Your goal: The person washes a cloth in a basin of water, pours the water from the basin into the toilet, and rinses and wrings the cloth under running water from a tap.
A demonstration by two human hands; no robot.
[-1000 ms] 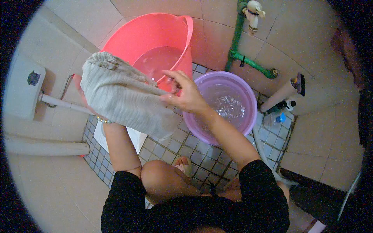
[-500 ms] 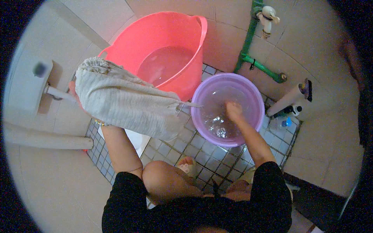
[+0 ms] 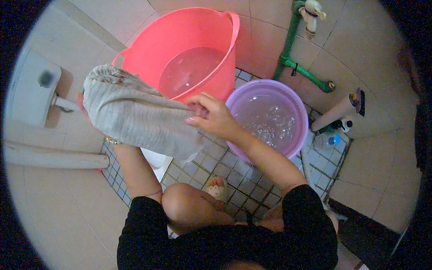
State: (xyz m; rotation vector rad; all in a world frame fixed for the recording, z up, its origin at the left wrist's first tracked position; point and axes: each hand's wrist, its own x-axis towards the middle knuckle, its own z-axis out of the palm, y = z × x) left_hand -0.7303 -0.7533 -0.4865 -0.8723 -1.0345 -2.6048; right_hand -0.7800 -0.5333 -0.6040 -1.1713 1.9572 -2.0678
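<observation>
A light grey cloth garment (image 3: 135,117) with a gathered edge hangs over my left hand (image 3: 84,109), which grips it from the left side. Most of that hand's fingers are behind the fabric, and a beaded bracelet circles the wrist. My right hand (image 3: 211,116) is at the garment's right end, thumb and fingers apart; whether the fingertips touch the cloth I cannot tell. Just right of it stands a purple basin (image 3: 302,121) of rippling, bubbly water. Behind the garment is a large pink tub (image 3: 148,45) with water in the bottom.
A green pipe (image 3: 290,45) with a white tap (image 3: 311,18) runs down the wall. At right are a grey upright pipe (image 3: 335,114) and a clear bottle with a blue cap (image 3: 334,140). A white cistern (image 3: 29,90) and a horizontal pipe (image 3: 58,155) are at left. The floor is tiled.
My right hand has come out of the basin water and moved left to the garment's right end. The basin water is more rippled. My left hand still holds the garment, nearly unmoved.
</observation>
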